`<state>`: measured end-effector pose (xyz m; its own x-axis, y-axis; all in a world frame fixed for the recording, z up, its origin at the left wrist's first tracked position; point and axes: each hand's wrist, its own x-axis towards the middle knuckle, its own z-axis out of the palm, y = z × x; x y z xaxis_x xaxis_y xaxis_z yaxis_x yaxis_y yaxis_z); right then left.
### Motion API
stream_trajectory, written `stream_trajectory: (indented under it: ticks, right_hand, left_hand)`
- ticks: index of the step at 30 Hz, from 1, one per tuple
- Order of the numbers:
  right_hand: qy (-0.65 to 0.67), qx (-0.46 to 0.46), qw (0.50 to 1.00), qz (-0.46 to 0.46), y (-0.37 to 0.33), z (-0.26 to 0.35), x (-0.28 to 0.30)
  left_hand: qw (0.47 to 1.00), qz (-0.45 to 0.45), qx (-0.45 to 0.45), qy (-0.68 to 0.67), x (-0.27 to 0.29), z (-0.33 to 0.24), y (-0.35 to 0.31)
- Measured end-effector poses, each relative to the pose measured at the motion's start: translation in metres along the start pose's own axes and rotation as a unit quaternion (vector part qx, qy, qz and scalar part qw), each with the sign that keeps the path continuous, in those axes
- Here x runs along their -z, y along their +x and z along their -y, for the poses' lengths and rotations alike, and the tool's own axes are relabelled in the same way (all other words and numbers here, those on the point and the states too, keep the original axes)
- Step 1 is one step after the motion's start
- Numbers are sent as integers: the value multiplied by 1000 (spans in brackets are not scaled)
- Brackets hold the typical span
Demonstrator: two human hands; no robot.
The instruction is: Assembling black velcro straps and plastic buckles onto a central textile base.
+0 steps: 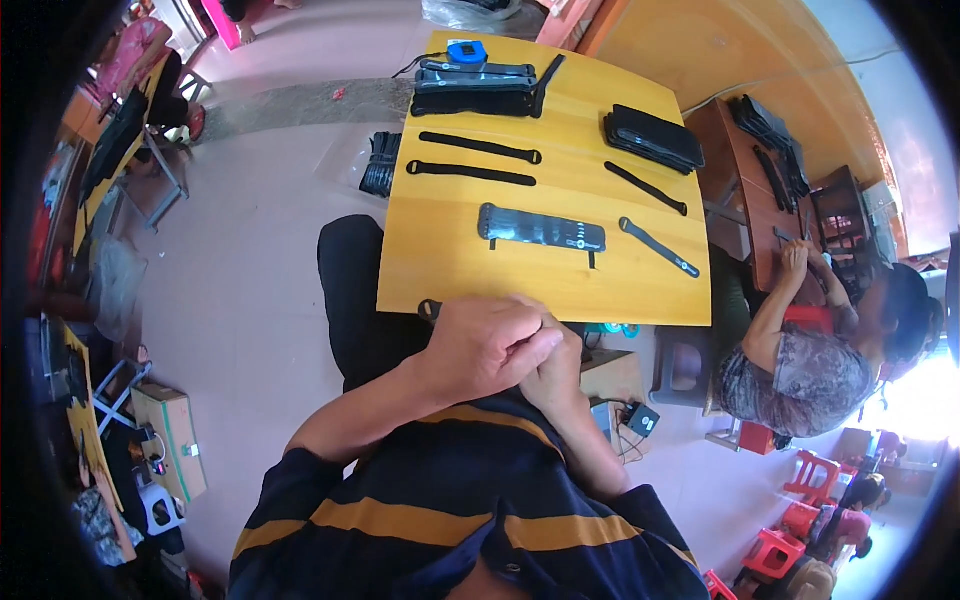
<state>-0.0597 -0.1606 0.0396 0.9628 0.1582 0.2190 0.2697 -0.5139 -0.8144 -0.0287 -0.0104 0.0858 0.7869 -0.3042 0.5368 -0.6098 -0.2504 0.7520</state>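
At the near edge of the yellow table (420, 285), my left hand (485, 340) is closed. The looped end of a black strap (429, 310) sticks out on its left side. My right hand (556, 368) is curled against it, partly covered, so whatever its fingers grip is hidden. Just beyond both hands lies a flat grey-black bundle of straps (545, 229), with short dark ends poking out below. To its right rests a single looped strap (660, 248), and farther back is another strap (647, 188). Two more black straps, an upper one (480, 148) and a lower one (472, 174), lie at the left.
Stacked strap bundles (475, 90) and a blue tape measure (467, 52) occupy the table's far left; another stack (655, 138) sits far right. A bag of black straps (380, 165) stands beside the table. At right, a co-worker (800, 370) works at a brown table (735, 165).
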Motion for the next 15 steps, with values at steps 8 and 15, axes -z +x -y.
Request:
stream_trajectory:
  ticks: [8, 15]
  right_hand:
    - [5, 64, 998, -14, 5, -10, -1]
    - [346, -182, 914, -107, 7, -26, 7]
  left_hand:
    - [999, 32, -35, 18, 0, 5, 1]
    - [995, -73, 61, 19, 31, 22, -16]
